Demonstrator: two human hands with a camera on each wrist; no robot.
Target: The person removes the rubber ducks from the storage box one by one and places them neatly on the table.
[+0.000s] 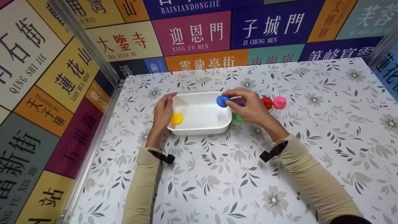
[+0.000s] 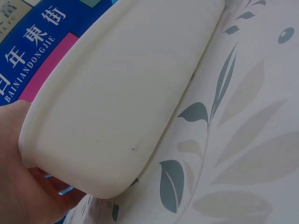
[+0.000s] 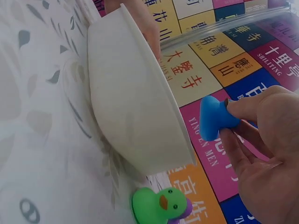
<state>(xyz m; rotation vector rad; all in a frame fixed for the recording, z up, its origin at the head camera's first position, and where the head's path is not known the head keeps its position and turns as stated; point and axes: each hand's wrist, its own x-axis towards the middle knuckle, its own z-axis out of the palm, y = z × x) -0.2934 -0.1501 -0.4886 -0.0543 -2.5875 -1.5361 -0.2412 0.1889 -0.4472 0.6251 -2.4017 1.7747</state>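
A white plastic tub point(image 1: 199, 130) stands on the table, with a yellow rubber duck point(image 1: 177, 118) inside at its left end. My left hand point(image 1: 163, 112) grips the tub's left end, the thumb side at the rim and fingers against the outer wall in the left wrist view. Between thumb and fingers, my right hand point(image 1: 248, 105) pinches a blue rubber duck point(image 3: 216, 117) above the tub's right end. Just outside that end sit a green duck point(image 3: 152, 205) and a purple duck point(image 3: 186, 210), partly hidden by the right hand in the head view.
Further right are a red duck point(image 1: 266, 102) and a pink duck point(image 1: 279, 102), side by side. A floral cloth point(image 1: 217, 180) covers the table. Panels with printed signs point(image 1: 192, 34) rise behind it and along the left.
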